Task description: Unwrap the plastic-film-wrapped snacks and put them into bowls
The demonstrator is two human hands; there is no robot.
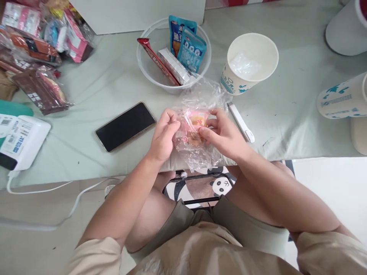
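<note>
Between my hands, near the front edge of the table, is a wrapped snack packet (195,124) with pink print and a clear window. Crinkled clear plastic (205,91) spreads behind and in front of it. My left hand (165,133) pinches the packet's left side, thumb against curled fingers. On the right side, my right hand (225,133) grips it with thumb on top and fingers bent round the edge. A white box cutter (241,123) lies just beyond my right hand, and a dark-screened phone (125,126) lies to the left of my left hand.
Behind my hands stands a clear plastic bowl (143,63) holding several snack packets. A paper cup (255,57) with clear plastic inside is right of it; another cup (341,97) lies farther right. Wrapped snacks (40,88) pile at left, near a white device (34,141) with a cable.
</note>
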